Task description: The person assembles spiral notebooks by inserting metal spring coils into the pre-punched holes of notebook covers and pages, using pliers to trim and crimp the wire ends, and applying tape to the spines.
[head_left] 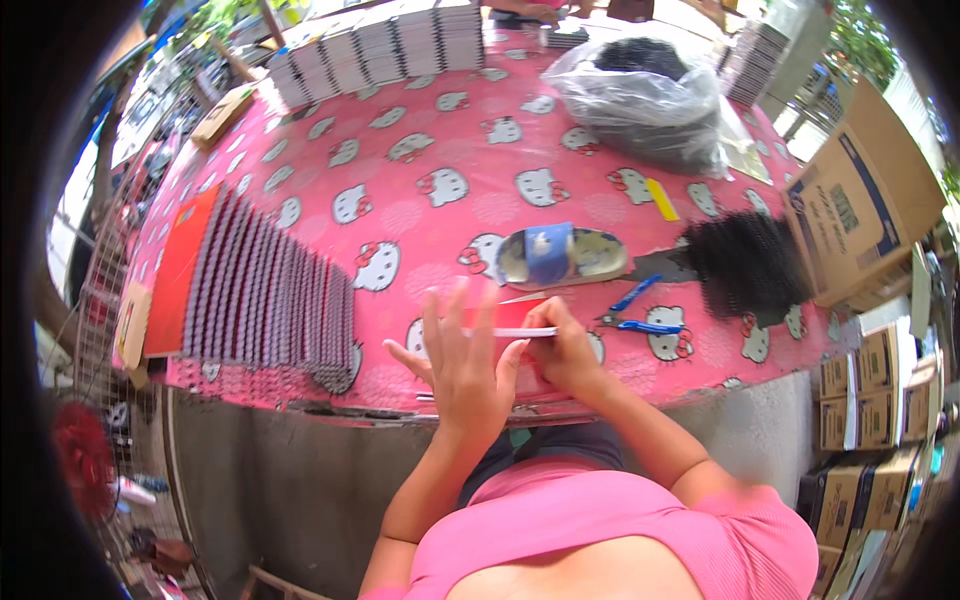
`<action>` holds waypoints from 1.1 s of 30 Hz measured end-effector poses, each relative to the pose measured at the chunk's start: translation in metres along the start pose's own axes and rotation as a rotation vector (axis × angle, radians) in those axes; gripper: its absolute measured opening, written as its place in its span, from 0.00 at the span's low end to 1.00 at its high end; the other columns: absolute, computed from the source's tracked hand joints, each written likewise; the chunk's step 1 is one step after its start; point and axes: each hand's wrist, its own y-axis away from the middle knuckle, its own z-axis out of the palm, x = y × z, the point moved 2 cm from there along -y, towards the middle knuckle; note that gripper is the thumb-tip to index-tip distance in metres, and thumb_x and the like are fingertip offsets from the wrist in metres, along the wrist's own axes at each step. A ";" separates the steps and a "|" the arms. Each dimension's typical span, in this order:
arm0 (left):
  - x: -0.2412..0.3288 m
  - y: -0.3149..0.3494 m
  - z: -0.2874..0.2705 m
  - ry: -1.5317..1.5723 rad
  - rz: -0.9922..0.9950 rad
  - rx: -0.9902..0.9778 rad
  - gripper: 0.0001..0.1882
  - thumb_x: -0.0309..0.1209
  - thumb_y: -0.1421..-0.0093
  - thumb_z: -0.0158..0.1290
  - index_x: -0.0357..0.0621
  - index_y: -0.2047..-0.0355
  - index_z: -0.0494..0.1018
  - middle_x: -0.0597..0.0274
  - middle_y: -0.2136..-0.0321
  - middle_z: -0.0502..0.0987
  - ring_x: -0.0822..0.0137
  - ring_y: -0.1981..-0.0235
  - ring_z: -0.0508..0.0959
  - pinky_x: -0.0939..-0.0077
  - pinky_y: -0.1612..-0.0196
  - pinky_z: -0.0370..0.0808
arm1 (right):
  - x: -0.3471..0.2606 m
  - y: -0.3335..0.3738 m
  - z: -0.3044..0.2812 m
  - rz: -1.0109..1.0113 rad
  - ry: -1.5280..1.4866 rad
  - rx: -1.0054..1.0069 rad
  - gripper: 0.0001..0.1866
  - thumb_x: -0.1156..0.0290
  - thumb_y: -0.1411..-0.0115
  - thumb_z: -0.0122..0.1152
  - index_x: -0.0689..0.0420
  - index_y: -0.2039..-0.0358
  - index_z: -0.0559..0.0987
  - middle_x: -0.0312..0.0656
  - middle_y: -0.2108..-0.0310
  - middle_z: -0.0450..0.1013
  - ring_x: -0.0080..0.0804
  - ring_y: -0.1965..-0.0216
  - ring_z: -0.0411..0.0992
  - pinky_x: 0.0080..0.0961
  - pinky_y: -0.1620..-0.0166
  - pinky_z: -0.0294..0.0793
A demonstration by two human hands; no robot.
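Note:
My right hand (566, 350) is closed on the end of a thin booklet (505, 332), held roughly level with its white page edges facing me. A strip of red shows just behind it. My left hand (462, 365), slightly blurred, is raised in front of the booklet's left part with its fingers spread; whether it touches the pages cannot be made out. Beyond the hands lies a slide sandal (548, 254) with a blue strap. Right of my right hand, blue-handled pliers (640, 318) lie with their handles apart. Farther right is a pile of black spiral coils (750, 265).
A large stack of spiral-bound notebooks (270, 285) stands at left on the pink patterned tablecloth (420, 215). White book stacks (380, 50) and a plastic bag of black coils (650, 110) sit at the back. A cardboard box (860, 200) borders the right edge.

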 end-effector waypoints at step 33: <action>-0.007 -0.019 0.017 -0.001 0.092 -0.132 0.04 0.37 0.47 0.60 0.59 0.71 0.78 0.78 0.73 0.77 0.71 0.67 0.73 0.51 0.46 0.50 | -0.266 0.039 -0.046 -0.665 1.211 -0.287 0.12 0.78 0.53 0.63 0.56 0.66 0.77 0.35 0.82 0.64 0.29 0.84 0.63 0.28 0.78 0.64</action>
